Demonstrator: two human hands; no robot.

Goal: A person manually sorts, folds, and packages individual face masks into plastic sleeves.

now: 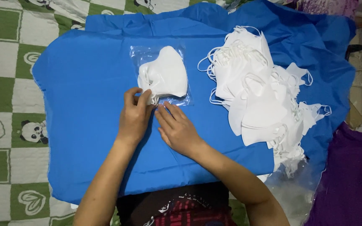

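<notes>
The left hand pinches the lower edge of a clear plastic bag between thumb and fingers, at the ear loops of the white face mask inside it. The right hand lies open, palm down, fingertips touching the bag's bottom edge just beside the left. The folded mask lies just beyond both hands on a blue cloth. A loose pile of white masks lies to the right, over a green-checked bedspread
</notes>
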